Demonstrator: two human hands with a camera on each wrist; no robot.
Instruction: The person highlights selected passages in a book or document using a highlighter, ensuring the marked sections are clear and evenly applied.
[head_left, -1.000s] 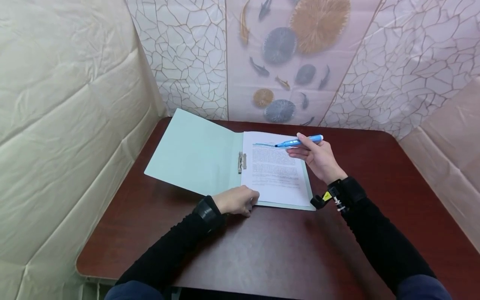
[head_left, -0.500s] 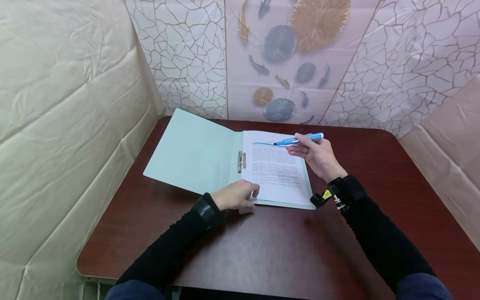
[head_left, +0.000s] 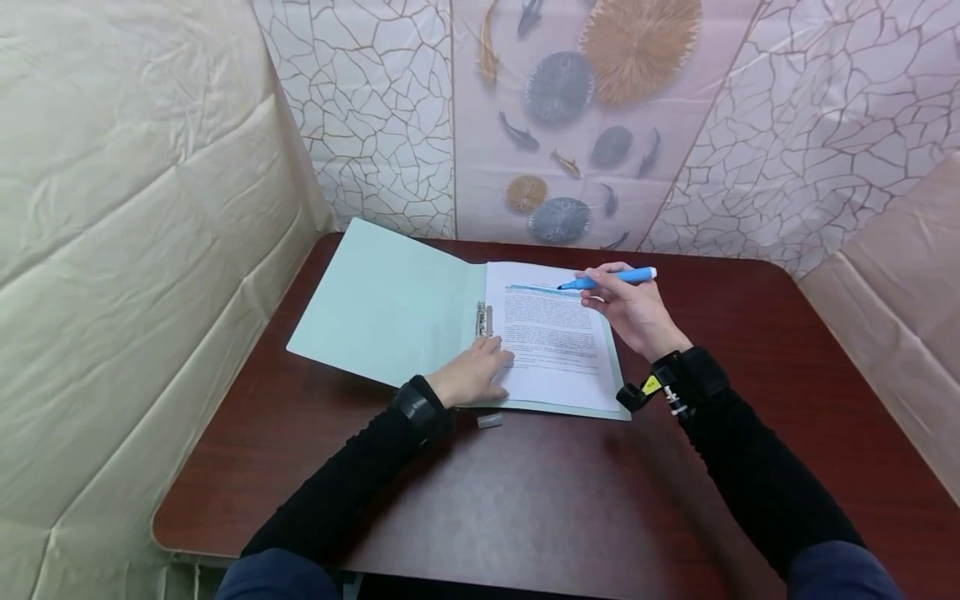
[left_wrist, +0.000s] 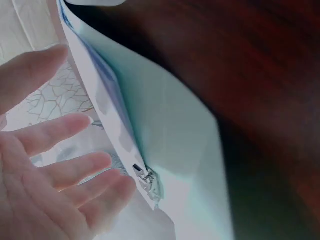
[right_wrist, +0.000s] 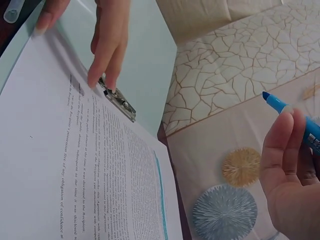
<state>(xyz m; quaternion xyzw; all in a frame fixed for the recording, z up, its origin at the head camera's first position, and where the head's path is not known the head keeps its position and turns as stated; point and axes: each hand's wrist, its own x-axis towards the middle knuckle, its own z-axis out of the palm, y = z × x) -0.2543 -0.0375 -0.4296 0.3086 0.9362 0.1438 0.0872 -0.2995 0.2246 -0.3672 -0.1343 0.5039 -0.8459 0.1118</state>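
Observation:
A light green folder (head_left: 390,308) lies open on the table, with printed sheets (head_left: 555,383) at its right under a metal clip (right_wrist: 120,105). My left hand (head_left: 474,372) rests with spread fingers over the lower left corner of the sheets, fingertips right at the clip. My right hand (head_left: 633,312) pinches an uncapped blue marker (head_left: 618,277), its dark tip (right_wrist: 266,95) pointing left over the top lines. Blue strokes (right_wrist: 161,195) run along the top of the text. On the table just in front of the folder lies a small translucent cap (head_left: 490,421).
The dark reddish-brown table (head_left: 562,500) extends around the folder. A patterned wall covering (head_left: 375,108) rises behind its back edge. Pale padded panels (head_left: 150,250) stand at the left, and another sheet-covered panel at the right.
My left hand has let go of the translucent cap at the folder's front edge and moved up onto the sheets. My right hand has shifted slightly right with the marker; the blue marking looks longer.

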